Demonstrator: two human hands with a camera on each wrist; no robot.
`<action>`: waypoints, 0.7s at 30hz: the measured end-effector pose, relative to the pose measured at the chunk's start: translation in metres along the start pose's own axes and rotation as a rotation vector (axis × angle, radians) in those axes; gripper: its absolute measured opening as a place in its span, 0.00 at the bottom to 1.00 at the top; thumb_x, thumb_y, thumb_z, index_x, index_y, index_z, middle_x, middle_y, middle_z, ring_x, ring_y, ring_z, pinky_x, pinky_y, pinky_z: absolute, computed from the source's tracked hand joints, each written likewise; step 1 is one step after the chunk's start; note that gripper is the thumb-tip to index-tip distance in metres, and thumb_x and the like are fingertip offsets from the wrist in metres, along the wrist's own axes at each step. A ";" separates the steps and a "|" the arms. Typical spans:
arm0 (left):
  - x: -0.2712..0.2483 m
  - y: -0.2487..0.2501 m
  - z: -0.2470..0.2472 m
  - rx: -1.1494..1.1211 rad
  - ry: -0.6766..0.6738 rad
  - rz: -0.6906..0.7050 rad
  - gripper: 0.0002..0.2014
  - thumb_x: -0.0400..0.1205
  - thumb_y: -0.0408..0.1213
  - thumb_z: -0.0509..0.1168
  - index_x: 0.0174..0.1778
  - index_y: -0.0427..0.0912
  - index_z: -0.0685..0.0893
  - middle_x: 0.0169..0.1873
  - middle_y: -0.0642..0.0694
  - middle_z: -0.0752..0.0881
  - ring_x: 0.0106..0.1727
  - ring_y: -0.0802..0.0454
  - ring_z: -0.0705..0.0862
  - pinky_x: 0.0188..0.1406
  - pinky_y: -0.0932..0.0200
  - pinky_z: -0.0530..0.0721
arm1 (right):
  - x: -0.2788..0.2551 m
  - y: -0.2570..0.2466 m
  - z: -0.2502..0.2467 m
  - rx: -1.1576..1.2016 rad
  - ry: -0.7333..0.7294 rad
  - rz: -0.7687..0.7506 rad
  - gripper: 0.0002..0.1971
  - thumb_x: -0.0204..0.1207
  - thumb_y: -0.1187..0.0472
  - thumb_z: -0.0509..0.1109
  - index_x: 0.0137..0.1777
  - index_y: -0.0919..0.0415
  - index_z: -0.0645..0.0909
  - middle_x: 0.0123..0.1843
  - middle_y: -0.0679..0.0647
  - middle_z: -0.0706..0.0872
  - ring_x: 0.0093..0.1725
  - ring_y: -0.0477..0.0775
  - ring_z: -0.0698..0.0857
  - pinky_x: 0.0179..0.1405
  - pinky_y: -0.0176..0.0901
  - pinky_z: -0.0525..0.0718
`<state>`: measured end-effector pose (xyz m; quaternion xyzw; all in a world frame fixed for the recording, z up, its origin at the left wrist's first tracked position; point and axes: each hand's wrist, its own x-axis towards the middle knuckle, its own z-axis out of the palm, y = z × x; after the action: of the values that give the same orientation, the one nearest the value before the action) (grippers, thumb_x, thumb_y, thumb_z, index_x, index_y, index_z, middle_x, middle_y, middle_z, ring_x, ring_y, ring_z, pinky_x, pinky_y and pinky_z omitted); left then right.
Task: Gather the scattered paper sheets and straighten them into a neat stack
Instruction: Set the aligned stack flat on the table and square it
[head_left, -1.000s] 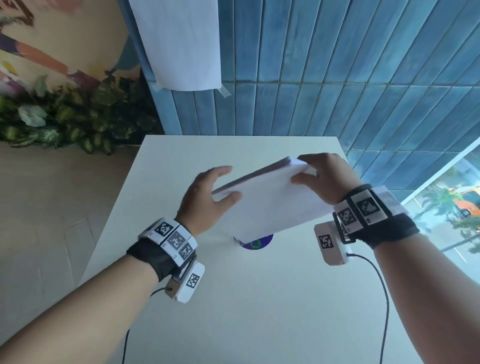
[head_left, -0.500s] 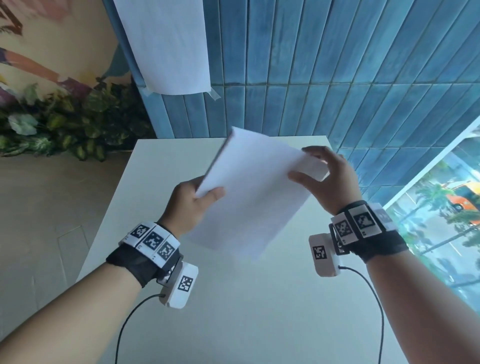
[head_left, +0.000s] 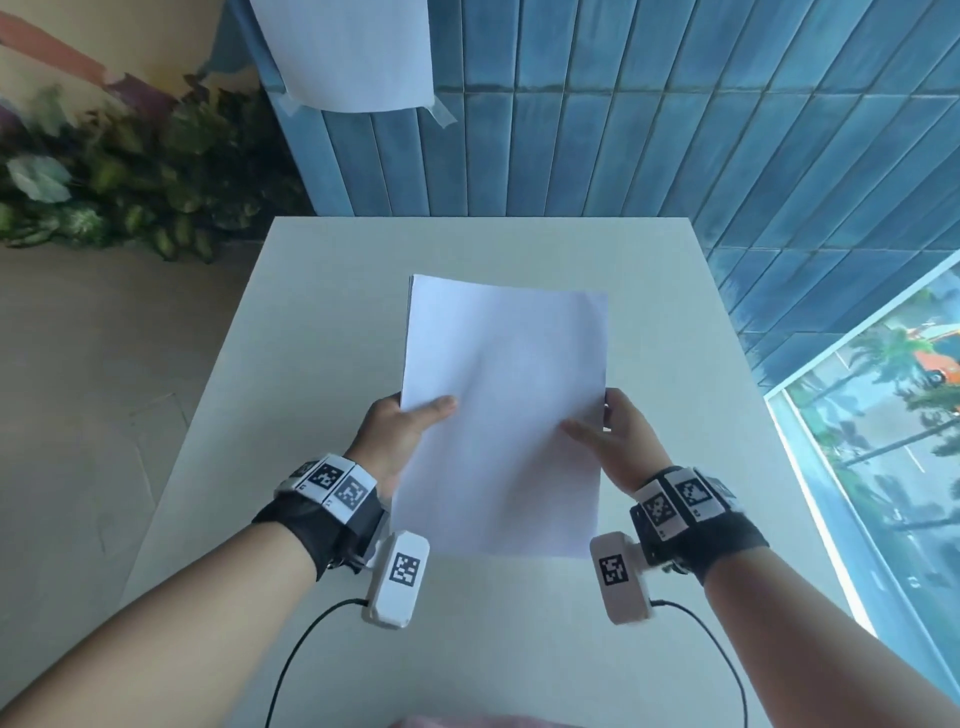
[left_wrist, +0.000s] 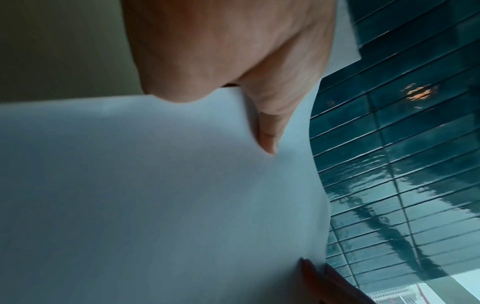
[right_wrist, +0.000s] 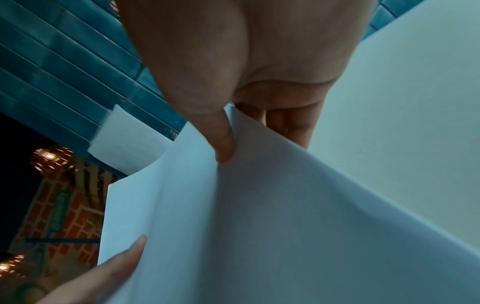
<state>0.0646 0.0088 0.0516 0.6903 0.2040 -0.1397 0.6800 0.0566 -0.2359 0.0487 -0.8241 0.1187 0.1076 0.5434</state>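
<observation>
The left hand (head_left: 397, 426) pinches the left edge of the stack (head_left: 501, 415), thumb on top and fingers underneath. The right hand (head_left: 615, 441) pinches the right edge the same way. The stack is held above the middle of the white worktop (head_left: 322, 322), its long sides running near to far. A sheet (head_left: 353, 52) is taped to the far blue tiled wall (head_left: 675, 104).

We held the paper stack (head_left: 501, 415) above the bench (head_left: 322, 322), left hand (head_left: 397, 431) at its left edge, right hand (head_left: 618, 441) at its right edge. Behind the bench stood the wall (head_left: 623, 104), a sheet (head_left: 353, 52) taped on it.
</observation>
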 end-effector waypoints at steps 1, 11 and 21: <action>0.003 -0.006 0.002 0.005 0.016 -0.034 0.07 0.76 0.38 0.75 0.49 0.44 0.89 0.49 0.49 0.91 0.52 0.52 0.89 0.47 0.61 0.83 | 0.004 0.006 0.003 -0.051 -0.001 0.023 0.16 0.73 0.60 0.74 0.57 0.61 0.75 0.52 0.58 0.86 0.49 0.58 0.86 0.44 0.44 0.82; 0.037 -0.025 0.026 0.039 0.151 -0.250 0.12 0.78 0.37 0.73 0.36 0.42 0.76 0.34 0.53 0.77 0.42 0.54 0.76 0.36 0.64 0.71 | 0.052 0.031 0.019 -0.321 -0.027 0.166 0.19 0.71 0.59 0.75 0.60 0.62 0.77 0.51 0.57 0.85 0.46 0.57 0.81 0.43 0.44 0.76; 0.072 -0.033 0.038 0.263 0.201 -0.285 0.34 0.77 0.41 0.74 0.73 0.27 0.71 0.65 0.36 0.80 0.65 0.41 0.79 0.54 0.57 0.71 | 0.076 0.037 0.028 -0.418 -0.001 0.201 0.12 0.69 0.61 0.72 0.52 0.58 0.77 0.36 0.50 0.81 0.31 0.48 0.77 0.24 0.36 0.68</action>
<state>0.1159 -0.0222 -0.0127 0.7478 0.3461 -0.1902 0.5336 0.1159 -0.2305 -0.0173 -0.9026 0.1751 0.1837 0.3476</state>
